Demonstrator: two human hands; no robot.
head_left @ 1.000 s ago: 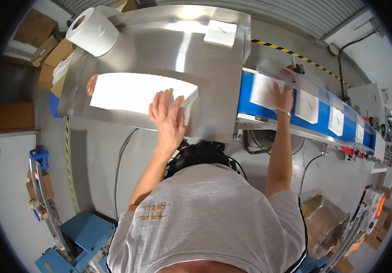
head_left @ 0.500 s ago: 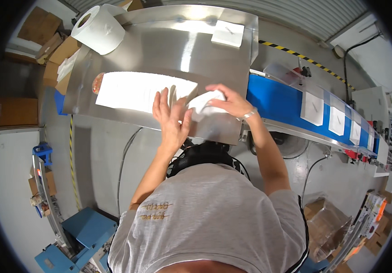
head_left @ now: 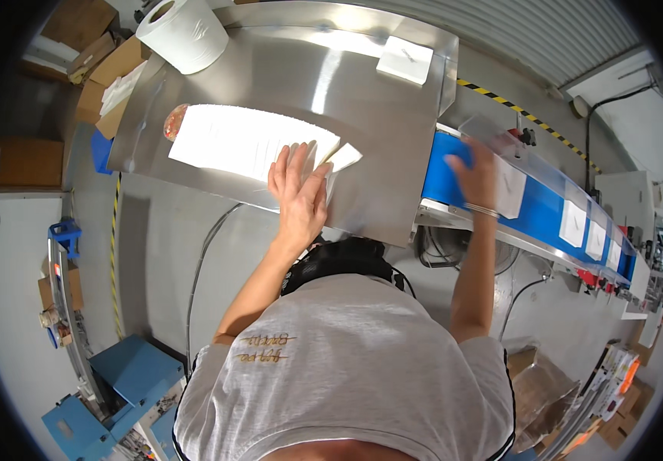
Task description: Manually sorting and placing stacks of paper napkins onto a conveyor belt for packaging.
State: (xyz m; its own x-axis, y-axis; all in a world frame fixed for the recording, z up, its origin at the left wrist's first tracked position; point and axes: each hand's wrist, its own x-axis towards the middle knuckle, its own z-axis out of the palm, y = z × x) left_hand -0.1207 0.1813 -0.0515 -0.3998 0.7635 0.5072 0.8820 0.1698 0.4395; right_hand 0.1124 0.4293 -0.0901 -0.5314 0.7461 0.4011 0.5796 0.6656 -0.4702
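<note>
My left hand (head_left: 298, 196) rests at the right end of a long row of white folded sheets (head_left: 231, 144) on the steel table. Its fingers are stretched out over the sheets, and the end sheet (head_left: 346, 157) leans out to the right beside them. My right hand (head_left: 473, 175), blurred, is over the near end of the blue conveyor belt (head_left: 440, 161), thumb apart from the fingers and nothing in it. Just right of it a white folded sheet (head_left: 510, 190) lies on the belt. An orange-red speckled round object (head_left: 174, 123) sits against the row's left end.
On the steel table (head_left: 270, 69) stand a large white paper roll (head_left: 183, 34) at the back left and a white square stack (head_left: 405, 60) at the back right. Several white pieces, such as this one (head_left: 573, 223), lie farther along the belt under a clear guard.
My right hand has moved right from the table to the belt and released the white sheet it held. My left hand stays at the row's end. The view has shifted slightly.
</note>
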